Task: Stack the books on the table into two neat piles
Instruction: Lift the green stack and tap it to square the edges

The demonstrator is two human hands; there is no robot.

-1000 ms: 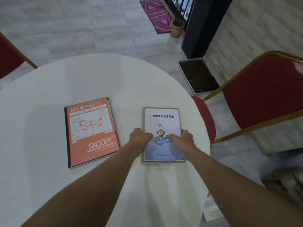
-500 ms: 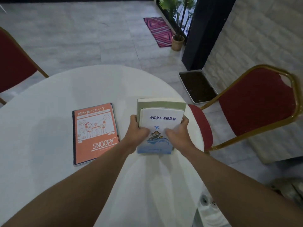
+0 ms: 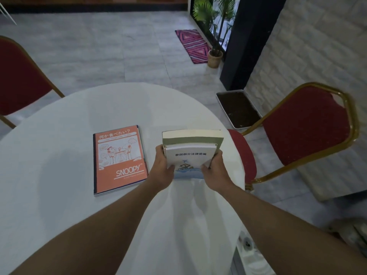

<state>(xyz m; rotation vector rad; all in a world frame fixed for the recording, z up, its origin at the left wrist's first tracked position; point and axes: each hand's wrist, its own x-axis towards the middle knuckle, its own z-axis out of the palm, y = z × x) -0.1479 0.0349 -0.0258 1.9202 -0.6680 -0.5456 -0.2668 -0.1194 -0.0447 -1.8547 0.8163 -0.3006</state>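
A white-covered book [image 3: 188, 157] with blue art and dark characters is tilted up on its lower edge, in front of a thicker green book [image 3: 192, 138]. My left hand [image 3: 163, 167] grips the pair at the left side and my right hand [image 3: 215, 169] grips it at the right. Both books stand near the right edge of the round white table [image 3: 59, 195]. An orange SNOOPY notebook [image 3: 119, 158] lies flat to the left, on top of another thin book whose edges show beneath it.
A red chair with a gold frame [image 3: 301, 132] stands close at the table's right, another red chair [image 3: 17, 80] at the far left. On the floor beyond are a tray of soil [image 3: 238, 109], a potted plant [image 3: 214, 58] and a pink rug [image 3: 193, 45].
The two books lay flat under my hands a second ago. Both hands have since lifted and tilted them upright on their lower edge. The orange notebook has not moved.
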